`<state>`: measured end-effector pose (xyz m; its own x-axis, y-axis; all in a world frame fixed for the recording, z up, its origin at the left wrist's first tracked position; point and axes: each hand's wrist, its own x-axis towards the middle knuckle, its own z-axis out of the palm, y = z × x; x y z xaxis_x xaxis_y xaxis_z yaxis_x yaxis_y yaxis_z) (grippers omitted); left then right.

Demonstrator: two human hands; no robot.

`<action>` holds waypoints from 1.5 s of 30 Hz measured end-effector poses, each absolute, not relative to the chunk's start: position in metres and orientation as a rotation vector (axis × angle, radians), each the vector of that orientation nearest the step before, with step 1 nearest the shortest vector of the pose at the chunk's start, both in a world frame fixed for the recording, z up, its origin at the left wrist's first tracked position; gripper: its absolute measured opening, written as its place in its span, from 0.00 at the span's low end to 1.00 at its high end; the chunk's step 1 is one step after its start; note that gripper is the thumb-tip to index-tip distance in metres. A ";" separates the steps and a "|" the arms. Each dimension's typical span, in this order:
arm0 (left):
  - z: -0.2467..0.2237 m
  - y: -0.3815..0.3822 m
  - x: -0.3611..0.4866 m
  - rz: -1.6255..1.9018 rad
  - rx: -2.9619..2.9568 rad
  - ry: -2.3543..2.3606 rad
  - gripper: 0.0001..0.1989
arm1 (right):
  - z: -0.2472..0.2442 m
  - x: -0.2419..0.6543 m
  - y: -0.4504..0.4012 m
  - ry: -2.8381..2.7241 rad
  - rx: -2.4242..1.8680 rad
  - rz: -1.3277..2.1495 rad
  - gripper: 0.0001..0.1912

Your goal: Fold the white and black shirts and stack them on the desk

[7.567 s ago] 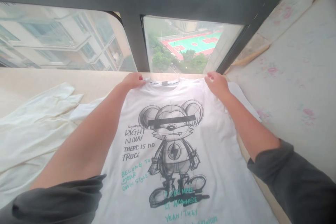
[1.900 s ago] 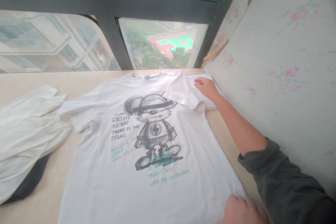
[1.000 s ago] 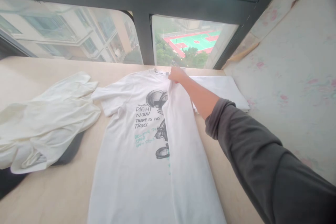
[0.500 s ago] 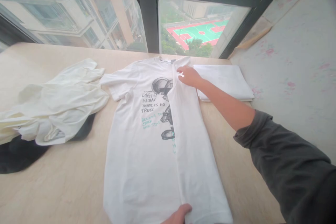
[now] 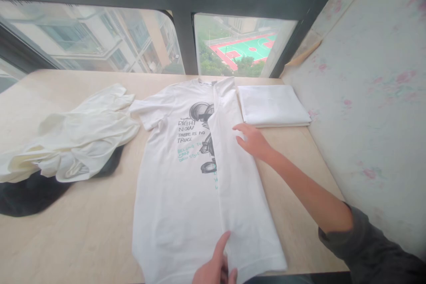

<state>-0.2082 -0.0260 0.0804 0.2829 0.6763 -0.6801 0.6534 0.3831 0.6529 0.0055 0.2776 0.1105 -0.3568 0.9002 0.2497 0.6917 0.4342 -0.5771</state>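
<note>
A white printed T-shirt lies spread on the wooden surface, its right side folded inward over part of the black and green print. Over the right edge of the folded panel is my right hand, fingers apart with nothing held; whether it touches the cloth I cannot tell. My left hand is low at the hem by the fold line, index finger stretched out and the other fingers spread, partly cut off by the frame's bottom edge.
A folded white cloth rests right of the shirt's shoulder. To the left, crumpled cream clothing overlaps a black item. Dark window frames stand behind the wooden surface, and a flowered wall borders it on the right.
My right hand has let go near the collar and moved down toward the shirt's middle. My left hand has come up slightly, fingers now spread. The view has tilted up a little.
</note>
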 end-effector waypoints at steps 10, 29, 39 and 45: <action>0.118 -0.031 -0.266 0.652 1.565 2.021 0.21 | 0.093 0.027 0.121 -2.106 -1.205 0.446 0.21; 0.156 0.010 -0.336 0.792 0.639 1.871 0.40 | 0.069 0.035 0.083 -2.032 -1.257 0.319 0.21; 0.156 -0.013 -0.337 0.915 0.736 1.972 0.24 | 0.069 0.036 0.083 -2.043 -1.242 0.347 0.17; 0.152 -0.015 -0.349 0.868 0.622 1.978 0.31 | 0.068 0.038 0.083 -2.074 -1.231 0.349 0.17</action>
